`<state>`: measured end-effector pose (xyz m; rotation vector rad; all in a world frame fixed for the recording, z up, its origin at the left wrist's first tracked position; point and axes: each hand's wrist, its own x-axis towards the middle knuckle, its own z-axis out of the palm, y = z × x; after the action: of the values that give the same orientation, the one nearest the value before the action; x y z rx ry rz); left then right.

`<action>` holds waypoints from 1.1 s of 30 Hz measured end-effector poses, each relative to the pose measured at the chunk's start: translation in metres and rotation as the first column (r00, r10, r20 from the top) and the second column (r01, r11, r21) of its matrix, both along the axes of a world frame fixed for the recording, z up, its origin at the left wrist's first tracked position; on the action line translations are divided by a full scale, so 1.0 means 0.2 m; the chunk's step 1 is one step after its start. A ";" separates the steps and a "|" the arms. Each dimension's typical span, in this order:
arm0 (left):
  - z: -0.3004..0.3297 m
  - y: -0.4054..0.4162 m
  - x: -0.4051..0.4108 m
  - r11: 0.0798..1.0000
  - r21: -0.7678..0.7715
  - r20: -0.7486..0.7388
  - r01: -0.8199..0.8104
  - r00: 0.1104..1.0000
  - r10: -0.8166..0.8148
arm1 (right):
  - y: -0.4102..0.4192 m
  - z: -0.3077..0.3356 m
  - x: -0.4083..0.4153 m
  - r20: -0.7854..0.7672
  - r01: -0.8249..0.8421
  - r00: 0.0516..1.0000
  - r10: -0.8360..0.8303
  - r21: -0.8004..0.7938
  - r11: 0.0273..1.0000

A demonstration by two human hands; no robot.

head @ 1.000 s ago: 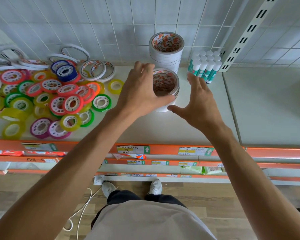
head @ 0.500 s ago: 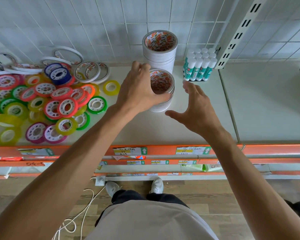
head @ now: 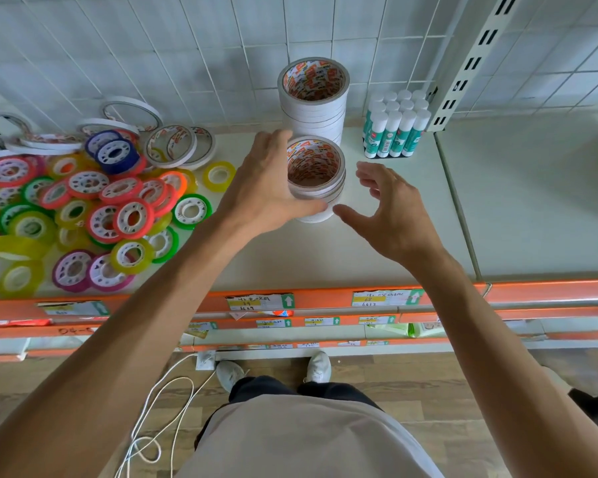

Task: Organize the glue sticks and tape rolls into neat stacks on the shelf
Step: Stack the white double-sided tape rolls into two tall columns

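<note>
Landmark taken: the near stack of white tape rolls (head: 316, 182), standing on the shelf (head: 325, 253) about midway between its orange front edge (head: 325, 298) and the tiled wall (head: 187, 46).

Nearest the viewer, both forearms are reached over the front edge toward that stack. The left hand (head: 268, 188) is wrapped around the stack's left side, thumb across the front at the base, fingers (head: 273, 139) curled round the far side; the grip is judged to be for steadying or squaring the rolls. The right hand (head: 390, 215) is held just right of the stack, fingers spread wide and loosely bent, nothing in it, apart from the rolls; probably kept ready to catch or align.

Left of the stack, a loose heap of coloured tape rolls (head: 94, 208) is spread flat and overlapping, unsorted. Farther left and behind, thin white tape rings (head: 173, 146) are leaned and scattered.

Directly behind the stack, against the wall, a taller stack of white tape rolls (head: 313, 101) is seen, already neat. Behind and right of the landmark, glue sticks (head: 396, 127) are stood upright in a tight block by the slotted upright (head: 470, 60), judged finished.
</note>
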<state>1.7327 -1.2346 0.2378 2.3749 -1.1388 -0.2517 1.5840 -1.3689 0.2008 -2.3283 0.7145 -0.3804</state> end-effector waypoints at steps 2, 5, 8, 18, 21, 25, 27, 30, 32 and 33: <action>-0.01 0.03 0.03 1.000 0.030 -0.009 0.006 1.000 -0.005 | 0.00 0.01 0.01 0.053 0.011 0.999 -0.012 0.009 1.000; -0.01 0.04 0.04 0.999 0.033 -0.037 -0.027 0.999 0.029 | 0.01 0.01 0.04 0.061 0.016 0.998 -0.016 -0.007 1.000; -0.02 0.04 0.06 0.999 -0.003 -0.081 -0.035 0.996 0.035 | 0.02 0.01 0.05 0.045 0.002 0.999 -0.002 -0.011 1.000; -0.03 0.03 0.07 0.998 -0.044 -0.120 -0.051 0.992 0.046 | 0.02 0.04 0.06 0.023 0.013 1.000 -0.014 0.048 0.999; -0.01 0.04 0.07 0.998 -0.037 -0.127 -0.052 0.991 0.047 | 0.02 0.05 0.06 0.001 0.012 1.000 -0.012 0.028 1.000; 0.01 0.04 0.07 0.999 -0.025 -0.148 -0.031 0.989 0.027 | 0.04 0.07 0.06 -0.021 0.006 1.000 -0.008 -0.068 0.998; 0.02 0.03 0.07 1.000 -0.014 -0.158 -0.022 0.987 0.019 | 0.04 0.07 0.06 -0.032 0.001 0.999 -0.004 -0.106 0.994; 0.02 0.04 0.09 1.000 -0.011 -0.172 -0.014 0.985 0.012 | 0.03 0.07 0.06 -0.038 -0.003 0.999 -0.002 -0.122 0.993; 0.01 0.04 0.11 1.000 -0.017 -0.174 -0.012 0.985 0.009 | 0.03 0.07 0.07 -0.041 -0.010 0.999 0.004 -0.151 0.989; 0.01 0.04 0.12 1.000 -0.018 -0.175 -0.013 0.984 0.009 | 0.03 0.07 0.07 -0.051 -0.017 0.999 0.008 -0.167 0.986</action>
<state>1.7558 -1.2259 0.2395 2.2907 -1.0407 -0.4353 1.5974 -1.3636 0.2141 -2.5074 0.7159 -0.3907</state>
